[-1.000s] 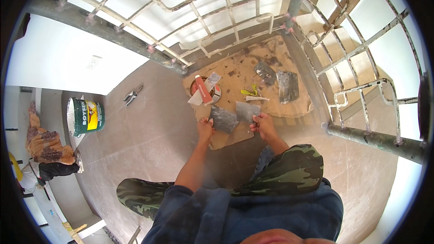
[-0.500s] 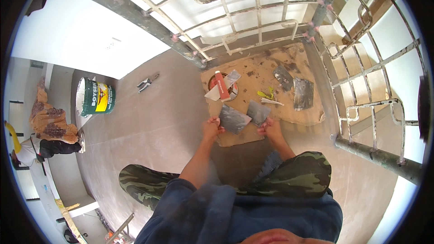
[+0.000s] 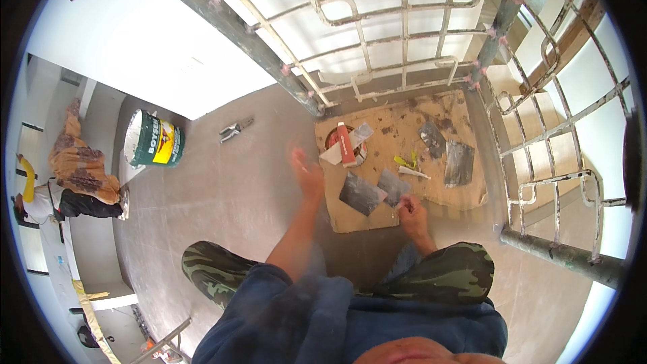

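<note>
My left hand (image 3: 307,174) is raised left of the cardboard, smeared by motion, with the thumb apart from stretched fingers and nothing seen in it. My right hand (image 3: 413,217) is closed at the near corner of a small dark grey piece of sandpaper (image 3: 393,187), its fingertips partly hidden. Just left of that lies a larger dark grey sandpaper piece (image 3: 362,193), untouched. Both are over the near part of a stained cardboard sheet (image 3: 357,222). Beyond them, a narrow red and white box (image 3: 346,144) lies across a round open can (image 3: 331,140).
Two more dark sheets (image 3: 459,164) lie on the cardboard's right, with a yellow-green item (image 3: 406,160) and white tube-like piece (image 3: 414,173) near its middle. A metal tool (image 3: 231,133) and green bucket (image 3: 176,141) stand left. Metal grilles (image 3: 402,23) rise ahead and right. Another person (image 3: 40,202) is far left.
My left hand has left the larger sandpaper piece and moved up and to the left. My right hand stays by the smaller piece. The whole view has shifted slightly.
</note>
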A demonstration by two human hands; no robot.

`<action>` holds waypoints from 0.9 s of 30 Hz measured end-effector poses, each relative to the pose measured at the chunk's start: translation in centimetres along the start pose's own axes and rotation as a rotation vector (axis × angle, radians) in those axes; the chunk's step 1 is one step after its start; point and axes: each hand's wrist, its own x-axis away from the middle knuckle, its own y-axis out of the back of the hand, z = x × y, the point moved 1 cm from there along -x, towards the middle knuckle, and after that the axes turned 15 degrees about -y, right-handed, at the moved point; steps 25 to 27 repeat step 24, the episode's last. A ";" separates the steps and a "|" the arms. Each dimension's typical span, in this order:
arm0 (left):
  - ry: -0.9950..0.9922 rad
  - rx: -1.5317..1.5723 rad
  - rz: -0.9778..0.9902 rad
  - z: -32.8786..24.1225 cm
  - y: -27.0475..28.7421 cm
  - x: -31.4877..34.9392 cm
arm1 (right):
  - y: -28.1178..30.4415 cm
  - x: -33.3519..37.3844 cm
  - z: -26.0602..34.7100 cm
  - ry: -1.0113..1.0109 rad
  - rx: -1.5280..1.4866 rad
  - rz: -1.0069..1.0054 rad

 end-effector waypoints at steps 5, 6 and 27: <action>-0.072 -0.077 0.212 3.9 -3.2 4.5 | 1.8 0.5 1.6 -0.039 0.126 0.063; -0.146 -0.127 0.212 4.0 -4.6 4.5 | 2.5 1.3 1.2 -0.037 0.123 0.104; -0.283 -0.016 0.272 -0.2 -6.8 -0.2 | 6.0 5.1 0.1 -0.165 0.195 0.051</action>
